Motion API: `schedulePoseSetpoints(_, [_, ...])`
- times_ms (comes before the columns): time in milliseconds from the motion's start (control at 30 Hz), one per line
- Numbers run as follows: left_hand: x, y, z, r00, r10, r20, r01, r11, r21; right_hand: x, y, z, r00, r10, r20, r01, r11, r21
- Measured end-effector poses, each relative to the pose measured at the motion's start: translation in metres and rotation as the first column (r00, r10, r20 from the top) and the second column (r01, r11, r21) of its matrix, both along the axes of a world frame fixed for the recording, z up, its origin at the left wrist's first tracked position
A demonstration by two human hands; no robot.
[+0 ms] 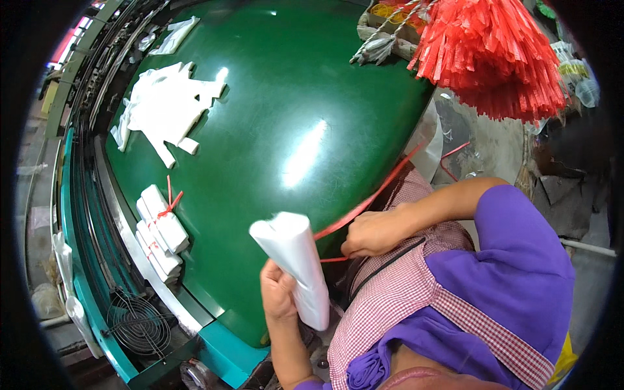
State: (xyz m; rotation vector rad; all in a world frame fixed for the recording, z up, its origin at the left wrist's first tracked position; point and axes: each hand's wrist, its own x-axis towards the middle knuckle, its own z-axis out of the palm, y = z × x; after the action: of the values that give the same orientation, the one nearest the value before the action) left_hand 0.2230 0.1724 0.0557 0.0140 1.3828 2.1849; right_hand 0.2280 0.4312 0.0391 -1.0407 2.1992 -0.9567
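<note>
the left hand (278, 290), at about 6 o'clock in the view, has its grip closed around the lower part of a rolled bundle of white plastic bags (296, 263), which tilts up toward 11 o'clock above the near edge of the glossy dark green table (292, 97). the right hand (370, 232), just beside the bundle at its 3 o'clock, is closed with fingers pinched on a thin red plastic strip (370, 198); the strip runs from the bundle past the hand and away toward 1 o'clock. on the table at 9 o'clock lie two tied stacks of folded white bags bound with red strip (161, 234). further off at 11 o'clock lies a loose spread pile of flat white bags (166, 107). at 1 o'clock hangs a thick bunch of red plastic strips (494, 55). a round wire fan guard (138, 323) sits at 7 o'clock below the table edge.
</note>
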Motion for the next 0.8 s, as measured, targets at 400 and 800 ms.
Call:
schedulePoseSetpoints(400, [-0.066, 0.025, 0.013, 0.615, -0.618, -0.489, -0.28, 0.409, -0.868, -0.076, -0.025, 0.033, 0.902, -0.006, 0.431, 0.335, 0.638, -0.693])
schedulePoseSetpoints(800, [-0.065, 0.019, -0.024, 0.896, 0.117, -0.429, -0.297, 0.875, -0.382, -0.07, -0.039, 0.011, 0.658, -0.169, -0.734, -0.033, 0.967, -0.253])
